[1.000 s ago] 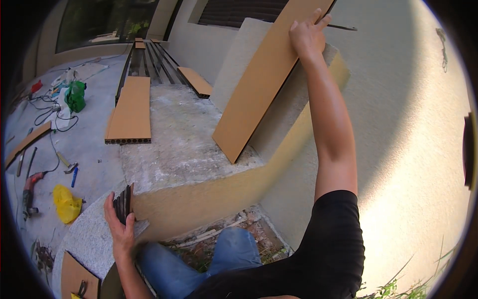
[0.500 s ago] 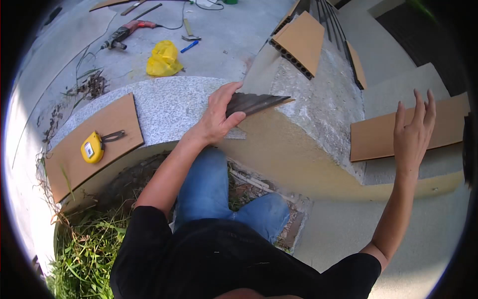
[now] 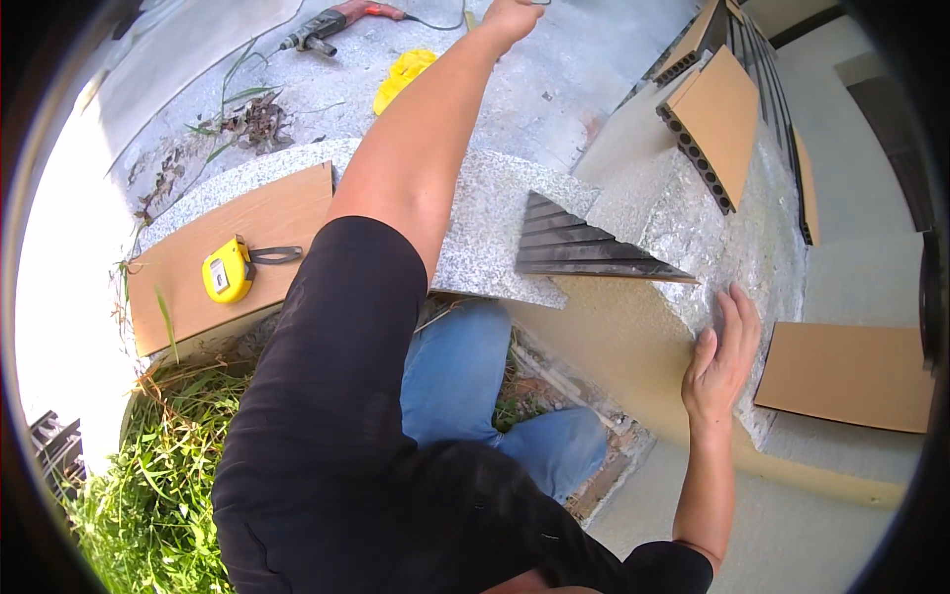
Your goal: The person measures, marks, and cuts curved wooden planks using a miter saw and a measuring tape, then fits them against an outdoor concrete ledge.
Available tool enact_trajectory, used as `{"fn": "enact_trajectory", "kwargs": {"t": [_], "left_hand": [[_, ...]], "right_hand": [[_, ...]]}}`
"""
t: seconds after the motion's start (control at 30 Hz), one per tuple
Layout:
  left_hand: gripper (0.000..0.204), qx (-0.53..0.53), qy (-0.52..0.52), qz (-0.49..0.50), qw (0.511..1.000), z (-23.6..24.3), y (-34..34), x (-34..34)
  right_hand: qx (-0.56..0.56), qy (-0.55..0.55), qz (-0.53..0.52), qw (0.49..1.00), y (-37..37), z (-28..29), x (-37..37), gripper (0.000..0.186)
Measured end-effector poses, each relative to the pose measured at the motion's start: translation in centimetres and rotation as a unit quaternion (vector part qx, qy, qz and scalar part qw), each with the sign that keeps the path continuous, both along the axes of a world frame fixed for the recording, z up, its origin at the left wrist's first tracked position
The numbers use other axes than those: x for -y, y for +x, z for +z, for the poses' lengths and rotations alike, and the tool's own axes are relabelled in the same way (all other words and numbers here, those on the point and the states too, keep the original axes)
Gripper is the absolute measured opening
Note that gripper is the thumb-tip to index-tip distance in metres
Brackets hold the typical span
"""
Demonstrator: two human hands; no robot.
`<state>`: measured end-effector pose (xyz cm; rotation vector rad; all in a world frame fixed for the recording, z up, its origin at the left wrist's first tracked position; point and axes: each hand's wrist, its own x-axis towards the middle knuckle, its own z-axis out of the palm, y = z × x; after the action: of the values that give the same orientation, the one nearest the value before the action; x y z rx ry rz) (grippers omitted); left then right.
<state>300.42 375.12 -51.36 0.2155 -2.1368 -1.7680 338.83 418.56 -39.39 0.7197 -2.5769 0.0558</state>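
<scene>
My left hand (image 3: 512, 22) reaches far forward over the concrete, cut off by the top edge. Its fingers look curled, with a thin dark thing beside them that I cannot make out. Part of a tan hammer handle (image 3: 470, 19) shows beside that wrist. My right hand (image 3: 722, 361) is open, fingers extended, at the edge of the low wall's corner; whether it touches cannot be told. Between my arms a dark ribbed triangular board piece (image 3: 589, 246) lies on the wall top, its point toward my right hand.
A tan board (image 3: 287, 213) on the speckled ledge carries a yellow tape measure (image 3: 228, 269). Behind are a red and black drill (image 3: 332, 25) and a yellow bag (image 3: 401, 77). Hollow-edged boards (image 3: 717, 124) and another tan board (image 3: 846, 374) lie right. Grass (image 3: 158, 485) grows at lower left.
My left hand has let go of the triangular board piece and stretched forward. My right hand has lowered and come inward from the tan board at right. The view has shifted.
</scene>
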Motion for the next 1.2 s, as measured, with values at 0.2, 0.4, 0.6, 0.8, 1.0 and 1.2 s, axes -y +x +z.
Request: {"fn": "enact_trajectory", "kwargs": {"t": [0.2, 0.4, 0.6, 0.8, 1.0, 1.2], "left_hand": [[0.037, 0.275, -0.558, -0.112, 0.775, -10.3, -7.4, 5.9], [0.036, 0.236, -0.589, -0.148, 0.759, -13.2, -11.6, 3.3], [0.037, 0.251, -0.666, -0.098, 0.696, -19.3, -13.0, 6.8], [0.038, 0.323, -0.667, -0.208, 0.638, -22.4, -12.9, 5.3], [0.035, 0.297, -0.662, -0.150, 0.672, -24.5, -13.1, 5.0], [0.033, 0.246, -0.682, -0.168, 0.668, -24.7, -12.7, 4.0]], "right_hand": [[0.006, 0.029, -0.029, 0.999, -0.2, 0.1, -0.5, 0.063], [0.044, 0.036, -0.039, 0.998, 0.1, 0.2, -1.5, 0.061], [0.079, 0.024, -0.042, 0.996, -0.3, -0.3, -1.5, 0.063], [0.079, 0.029, -0.060, 0.995, 0.3, 0.0, -1.9, 0.061], [0.083, 0.023, -0.061, 0.994, -0.1, 0.0, -1.5, 0.059], [0.064, 0.023, -0.067, 0.995, 0.4, 0.0, -1.5, 0.059]]}}
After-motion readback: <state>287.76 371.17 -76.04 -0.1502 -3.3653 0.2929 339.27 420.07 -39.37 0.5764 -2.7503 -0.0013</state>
